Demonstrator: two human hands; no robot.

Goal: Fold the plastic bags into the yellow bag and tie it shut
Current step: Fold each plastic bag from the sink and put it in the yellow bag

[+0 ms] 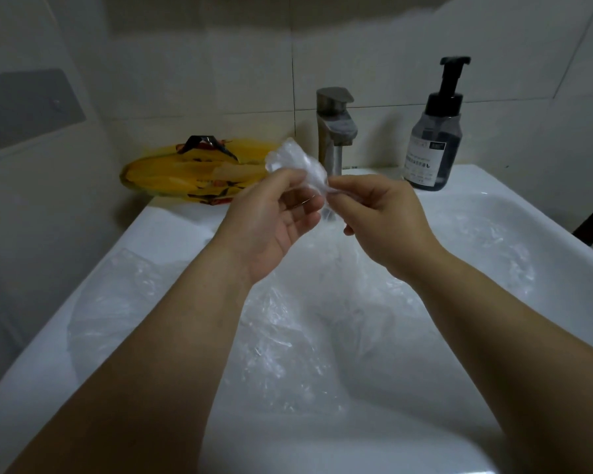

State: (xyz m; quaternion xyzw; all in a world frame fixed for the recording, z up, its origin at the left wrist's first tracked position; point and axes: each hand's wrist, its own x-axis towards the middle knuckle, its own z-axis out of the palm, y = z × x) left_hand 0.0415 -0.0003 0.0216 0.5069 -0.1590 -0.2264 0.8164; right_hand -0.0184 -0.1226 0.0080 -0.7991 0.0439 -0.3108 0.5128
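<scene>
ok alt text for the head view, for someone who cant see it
A person's left hand and right hand pinch a small crumpled clear bag between them above a white sink holding more loose clear bags. A yellow bag lies on the sink's back left ledge, with a metal tap and a dark pump bottle to its right.

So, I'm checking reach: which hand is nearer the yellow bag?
Left. The left hand sits just in front of the yellow bag, at its right end; the right hand is farther right, below the tap.
</scene>
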